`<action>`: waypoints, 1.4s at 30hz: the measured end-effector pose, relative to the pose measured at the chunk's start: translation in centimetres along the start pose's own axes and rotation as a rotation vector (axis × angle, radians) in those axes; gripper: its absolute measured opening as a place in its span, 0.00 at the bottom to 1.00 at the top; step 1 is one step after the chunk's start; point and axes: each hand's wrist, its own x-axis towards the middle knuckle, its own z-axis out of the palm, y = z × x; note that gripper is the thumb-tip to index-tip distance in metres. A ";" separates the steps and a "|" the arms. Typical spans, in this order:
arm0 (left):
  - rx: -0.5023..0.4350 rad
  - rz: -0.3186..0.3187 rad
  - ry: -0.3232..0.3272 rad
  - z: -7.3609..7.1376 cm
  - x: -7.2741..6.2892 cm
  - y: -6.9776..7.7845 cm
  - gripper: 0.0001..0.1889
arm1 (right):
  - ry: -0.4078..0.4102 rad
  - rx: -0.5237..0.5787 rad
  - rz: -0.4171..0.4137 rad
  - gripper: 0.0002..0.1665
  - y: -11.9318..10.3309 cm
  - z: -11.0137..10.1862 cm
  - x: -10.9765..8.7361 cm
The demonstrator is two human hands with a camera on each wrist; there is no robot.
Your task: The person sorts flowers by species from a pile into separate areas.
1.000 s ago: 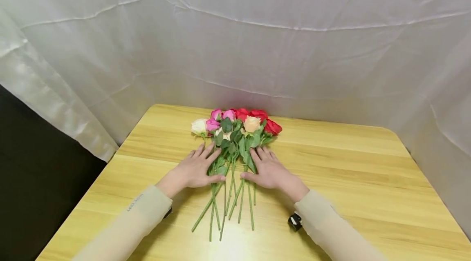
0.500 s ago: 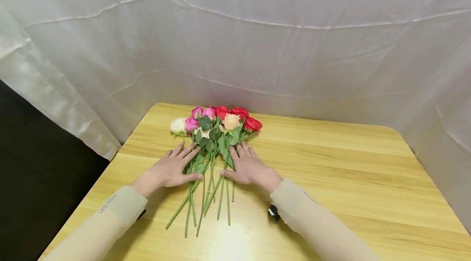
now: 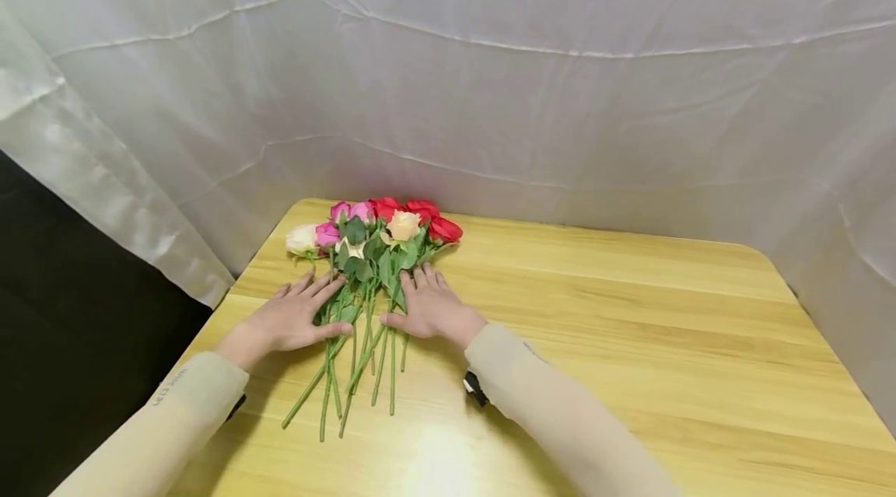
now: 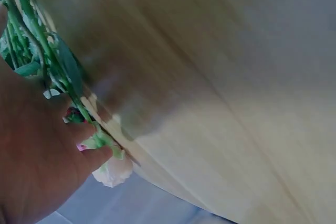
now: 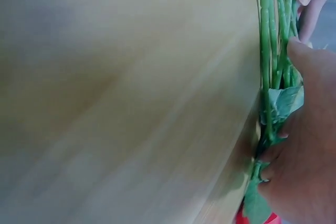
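A bunch of roses lies on the wooden table, heads toward its far edge and green stems toward me. Among them are red roses, a peach rose, pink roses and a white rose. My left hand rests on the bunch's left side, fingers spread and straight. On the right side, my right hand touches leaves and stems, its fingers also extended. The left wrist view shows the white rose just past my fingers. Parts of the stems are hidden under both hands.
A pale satin curtain hangs behind the table and along its sides. Dark cloth or a dark gap shows at the left. The tabletop extends widely to the right of the flowers.
Both hands and the whole bunch of roses have slid leftward across the table together. The hands keep the same spread, straight-fingered pose on the flowers.
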 end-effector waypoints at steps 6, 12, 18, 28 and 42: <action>-0.021 -0.043 0.013 0.0 -0.8 -1.4 0.49 | 0.024 0.000 -0.043 0.59 -1.3 0.2 1.8; -0.033 -0.075 0.004 -0.2 -1.3 -2.4 0.50 | 0.051 0.050 -0.070 0.58 -2.4 0.5 3.0; -0.059 -0.107 -0.009 -0.3 -1.3 -3.0 0.50 | 0.047 0.051 -0.063 0.59 -3.2 0.4 3.5; -0.061 -0.096 0.014 -0.4 -1.0 -2.9 0.50 | 0.062 0.033 -0.041 0.58 -3.2 0.0 3.1; -0.059 -0.113 0.069 -0.3 -1.0 -3.4 0.53 | 0.094 0.023 -0.067 0.57 -2.5 0.3 3.3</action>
